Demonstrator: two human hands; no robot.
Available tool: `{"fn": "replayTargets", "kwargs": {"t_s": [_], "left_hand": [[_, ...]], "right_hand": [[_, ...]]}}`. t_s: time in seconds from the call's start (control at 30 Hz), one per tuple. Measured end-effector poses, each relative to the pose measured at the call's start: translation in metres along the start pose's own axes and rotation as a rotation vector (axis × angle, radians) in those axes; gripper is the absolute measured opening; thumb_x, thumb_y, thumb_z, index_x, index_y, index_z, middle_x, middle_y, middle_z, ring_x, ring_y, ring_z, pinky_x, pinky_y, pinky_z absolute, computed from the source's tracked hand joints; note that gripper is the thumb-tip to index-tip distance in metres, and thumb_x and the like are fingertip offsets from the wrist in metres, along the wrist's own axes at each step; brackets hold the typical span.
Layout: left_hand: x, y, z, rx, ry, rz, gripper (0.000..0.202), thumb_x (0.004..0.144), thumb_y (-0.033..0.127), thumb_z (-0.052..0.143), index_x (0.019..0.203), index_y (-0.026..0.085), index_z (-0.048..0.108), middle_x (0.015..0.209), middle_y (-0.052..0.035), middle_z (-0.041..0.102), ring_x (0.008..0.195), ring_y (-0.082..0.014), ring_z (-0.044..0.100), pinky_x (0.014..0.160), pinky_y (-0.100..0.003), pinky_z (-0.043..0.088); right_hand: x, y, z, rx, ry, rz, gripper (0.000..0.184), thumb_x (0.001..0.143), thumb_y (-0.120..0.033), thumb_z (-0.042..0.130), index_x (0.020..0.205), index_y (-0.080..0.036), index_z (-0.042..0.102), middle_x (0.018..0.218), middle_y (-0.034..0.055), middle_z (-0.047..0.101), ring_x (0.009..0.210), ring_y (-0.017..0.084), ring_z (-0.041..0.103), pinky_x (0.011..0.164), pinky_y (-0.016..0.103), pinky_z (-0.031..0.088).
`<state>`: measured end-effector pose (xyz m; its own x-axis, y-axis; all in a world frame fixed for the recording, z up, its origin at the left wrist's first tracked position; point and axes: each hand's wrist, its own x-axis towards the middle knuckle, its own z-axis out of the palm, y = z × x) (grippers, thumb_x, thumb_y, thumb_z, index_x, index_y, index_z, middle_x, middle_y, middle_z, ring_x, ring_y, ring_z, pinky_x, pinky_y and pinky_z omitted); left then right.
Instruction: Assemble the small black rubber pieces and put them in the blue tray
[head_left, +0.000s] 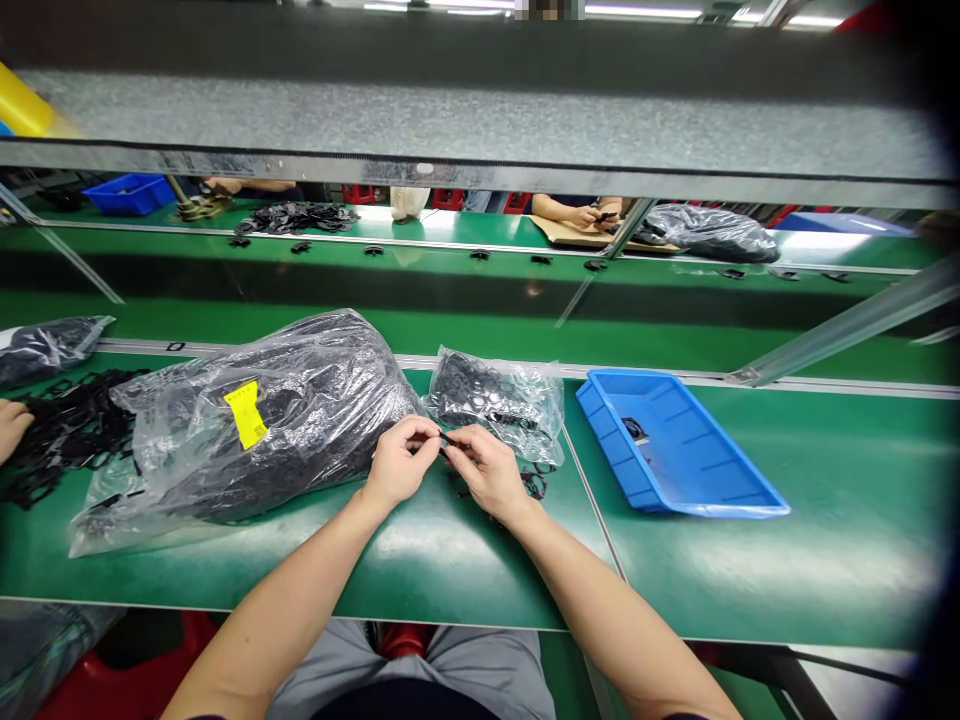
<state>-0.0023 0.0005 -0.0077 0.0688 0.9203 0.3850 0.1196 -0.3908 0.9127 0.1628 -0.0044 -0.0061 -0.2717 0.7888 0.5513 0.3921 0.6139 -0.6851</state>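
Looking small, slim, mostly covered by fingers, black part [445,439] sat between fingertips of left hand [405,462] and right hand [486,470], over bench [420,570], well in from near edge. Both hands gripped it in thumb-and-finger pinch. Forearms [300,590] angled inward across near edge, fingers curled.

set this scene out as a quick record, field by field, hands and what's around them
left hand: pinching a small black part
right hand: pinching the same part
left side: large clear bag with yellow label
behind hands: smaller clear bag
right side: blue tray, small dark item inside
far left: co-worker's hand at loose black parts
surface: green table
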Motion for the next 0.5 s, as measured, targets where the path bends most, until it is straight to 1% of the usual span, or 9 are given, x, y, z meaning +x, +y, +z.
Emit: {"fn": "replayTargets", "kwargs": {"t_s": [0.1,0.2,0.33,0.43,0.5], "left_hand": [[0.0005,-0.0013,0.0018,-0.116,0.023,-0.128,0.007,0.079,0.022,0.062,0.082,0.016,0.063,0.085,-0.0039,0.065,0.078,-0.0142,0.062,0.071,-0.026,0.051],[0.0015,-0.0011,0.0014,-0.172,0.039,-0.195,0.011,0.076,0.023,0.066,0.082,0.015,0.064,0.079,-0.0024,0.066,0.073,-0.013,0.061,0.07,-0.025,0.05],[0.0032,0.0,-0.0007,-0.208,0.027,-0.27,0.015,0.073,0.023,0.068,0.084,0.015,0.066,0.078,-0.0023,0.067,0.07,-0.0124,0.061,0.068,-0.024,0.049],[0.0033,0.0014,-0.0004,-0.221,0.026,-0.287,0.013,0.072,0.023,0.068,0.081,0.014,0.066,0.076,-0.0019,0.067,0.069,-0.0124,0.061,0.069,-0.025,0.049],[0.0024,0.002,0.0014,-0.234,0.036,-0.293,0.015,0.072,0.023,0.068,0.084,0.014,0.066,0.078,-0.0019,0.066,0.071,-0.0125,0.061,0.069,-0.025,0.049]], "right_hand": [[-0.001,0.0018,-0.0002,0.031,-0.016,0.006,0.015,0.091,-0.024,0.054,0.102,-0.021,0.063,0.09,0.006,0.064,0.08,0.018,0.062,0.071,0.031,0.054],[-0.0013,0.0024,-0.0005,0.042,-0.017,0.014,0.015,0.091,-0.025,0.054,0.102,-0.022,0.063,0.09,0.0062,0.064,0.081,0.018,0.062,0.071,0.032,0.055],[-0.0015,0.0015,-0.0002,0.072,-0.027,0.034,0.015,0.091,-0.025,0.054,0.102,-0.022,0.064,0.09,0.0066,0.064,0.082,0.018,0.062,0.071,0.032,0.057],[-0.0023,0.0009,0.0021,0.15,-0.034,0.105,0.016,0.09,-0.029,0.056,0.101,-0.022,0.065,0.091,0.0067,0.063,0.08,0.018,0.062,0.067,0.031,0.058],[-0.0025,0.0012,0.0042,0.254,-0.013,0.209,0.018,0.088,-0.033,0.058,0.1,-0.021,0.066,0.09,0.006,0.063,0.073,0.016,0.063,0.063,0.03,0.058]]}}
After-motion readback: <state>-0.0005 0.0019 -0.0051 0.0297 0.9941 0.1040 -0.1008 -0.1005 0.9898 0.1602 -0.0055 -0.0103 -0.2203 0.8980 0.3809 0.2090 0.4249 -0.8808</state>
